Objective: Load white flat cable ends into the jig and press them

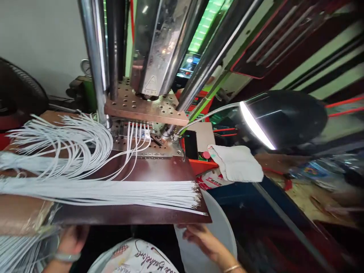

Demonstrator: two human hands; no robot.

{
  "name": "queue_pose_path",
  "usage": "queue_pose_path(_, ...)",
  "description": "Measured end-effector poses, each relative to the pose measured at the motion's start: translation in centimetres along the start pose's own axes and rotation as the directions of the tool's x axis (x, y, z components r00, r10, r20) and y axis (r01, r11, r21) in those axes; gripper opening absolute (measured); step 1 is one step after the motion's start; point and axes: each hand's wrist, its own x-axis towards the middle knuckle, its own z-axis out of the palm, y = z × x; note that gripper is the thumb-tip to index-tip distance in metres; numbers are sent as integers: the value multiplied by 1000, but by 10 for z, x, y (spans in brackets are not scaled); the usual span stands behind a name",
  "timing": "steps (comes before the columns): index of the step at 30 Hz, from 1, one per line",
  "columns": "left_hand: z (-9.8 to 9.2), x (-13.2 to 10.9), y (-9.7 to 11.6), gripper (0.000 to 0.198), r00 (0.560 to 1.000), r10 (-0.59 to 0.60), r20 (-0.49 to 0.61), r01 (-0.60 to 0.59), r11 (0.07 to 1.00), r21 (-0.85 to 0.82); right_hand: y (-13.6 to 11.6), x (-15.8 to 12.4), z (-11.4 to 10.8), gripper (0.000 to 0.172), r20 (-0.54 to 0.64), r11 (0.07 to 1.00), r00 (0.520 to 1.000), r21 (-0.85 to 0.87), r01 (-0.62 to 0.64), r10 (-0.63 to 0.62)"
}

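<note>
Brown board [159,170] ahead: found the left hand [72,239] tucked beneath its front edge near the left corner, grip impossible to tell. Found the right hand [199,236] below the front right corner, fingers loosely spread, holding nothing, over a white bucket [224,231]. Saw the white wire bundle [113,191] lying flat along the front edge, tips at the right corner, looped strands [85,140] behind it running into the press [148,110] at the back edge.

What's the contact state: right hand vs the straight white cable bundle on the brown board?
Apart. Head view: right hand is below the brown board front edge; the cable bundle lies on top, with a strip of bare board between them.
</note>
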Motion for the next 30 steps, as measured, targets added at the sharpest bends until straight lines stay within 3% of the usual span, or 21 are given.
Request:
queue_pose_path(1, -3, -3, -7, 43, 998, 34, -47, -36, 999, -32, 15, -10, 21, 50, 38, 962, 994, 252, -107, 101)
queue_pose_path(3, -5, -3, -16, 58, 990, 90, -106, -99, 992, -83, 37, -17, 56, 57, 38, 773, 978, 606, -186, 206)
queue_pose_path(5, -6, -1, -21, 68, 986, 117, -119, -131, 984, -118, 49, -13, 77, 65, -7, 616, 970, 774, -149, 243)
queue_pose_path(10, -7, 2, -20, 63, 987, 120, -103, -134, 979, -151, 57, 6, 82, 60, -3, 593, 987, 800, -93, 159)
queue_pose_path(23, -1, 5, -6, 63, 995, 92, -44, -96, 991, -95, 55, 3, 84, 66, 24, 553, 979, 822, -134, 202)
queue_pose_path(28, 6, 3, -3, 58, 991, 127, -38, -129, 991, -44, 50, 4, 82, 66, 19, 579, 977, 802, -143, 214)
queue_pose_path(30, 8, 5, -2, 57, 991, 135, -23, -135, 991, -6, 46, 5, 84, 65, 6, 645, 986, 756, -115, 169)
